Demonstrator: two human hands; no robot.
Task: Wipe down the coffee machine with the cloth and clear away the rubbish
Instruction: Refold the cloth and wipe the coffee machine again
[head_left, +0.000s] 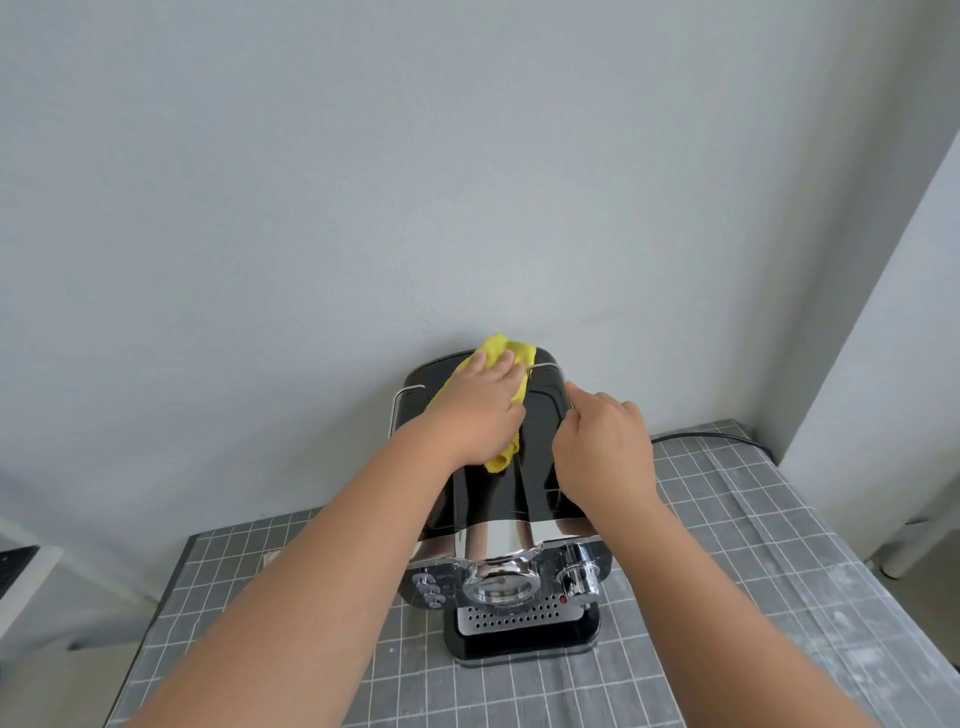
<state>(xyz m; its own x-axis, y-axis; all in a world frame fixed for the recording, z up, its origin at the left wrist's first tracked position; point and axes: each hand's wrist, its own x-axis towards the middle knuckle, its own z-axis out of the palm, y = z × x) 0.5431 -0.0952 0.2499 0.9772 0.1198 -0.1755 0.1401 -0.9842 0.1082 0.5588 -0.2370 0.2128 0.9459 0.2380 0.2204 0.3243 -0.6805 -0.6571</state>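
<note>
Yellow cloth (519, 356) under left hand (478, 413), glossy black, chrome-fronted coffee machine (498, 493)

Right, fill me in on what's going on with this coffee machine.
A person is wiping the black top of the coffee machine. The left hand presses a yellow cloth onto it near the back, while the right hand rests on the top's right edge, seemingly steadying it. The machine stands on a grid-patterned table. No rubbish is in view.

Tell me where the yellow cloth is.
In the head view, the yellow cloth lies on top of the coffee machine, rear left, pressed under the left hand.
</note>
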